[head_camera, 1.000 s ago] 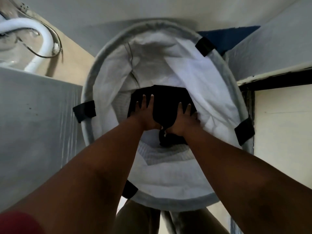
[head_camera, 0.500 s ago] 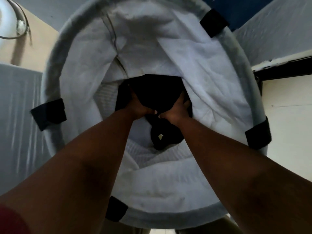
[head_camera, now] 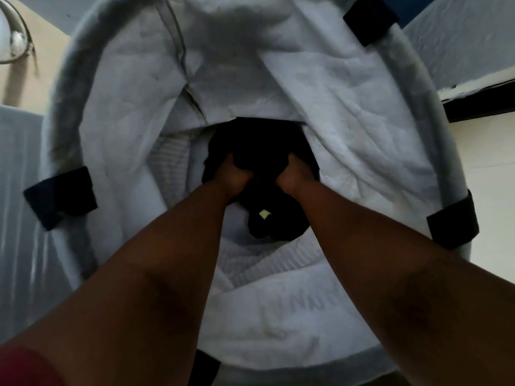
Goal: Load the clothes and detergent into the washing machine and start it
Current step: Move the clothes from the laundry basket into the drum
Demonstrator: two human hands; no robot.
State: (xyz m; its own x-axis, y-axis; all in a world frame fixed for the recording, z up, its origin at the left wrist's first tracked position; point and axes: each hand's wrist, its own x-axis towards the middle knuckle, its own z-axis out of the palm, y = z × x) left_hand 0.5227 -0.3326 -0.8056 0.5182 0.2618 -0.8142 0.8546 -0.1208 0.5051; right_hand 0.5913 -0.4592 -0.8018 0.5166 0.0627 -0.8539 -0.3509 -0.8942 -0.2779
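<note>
Presently, item one: fingers of the left hand (head_camera: pixel 232 178), curled tight into a bunch of black garment (head_camera: pixel 259 151); fingertips buried in the cloth. Item two: fingers of the right hand (head_camera: pixel 292 178), likewise closed on the same garment, just beside the left. Garment: dark, bundled, centre of frame, lying deep in a white fabric laundry hamper (head_camera: pixel 362 135); a small pale tag (head_camera: pixel 264 214) shows on its lower fold. Beneath it, a white ribbed cloth (head_camera: pixel 259 263), probably more laundry. Hamper: soft grey rim (head_camera: pixel 64 112) with black tabs (head_camera: pixel 60 197) at left, right and upper right; its lining is creased. Surroundings: grey surface at left edge, pale wall at right, red sleeve (head_camera: pixel 25 366) at lower left. Washing machine: not identifiable. Progress, as judged: early. Clothes not yet lifted out; loading, detergent and starting all remain.
</note>
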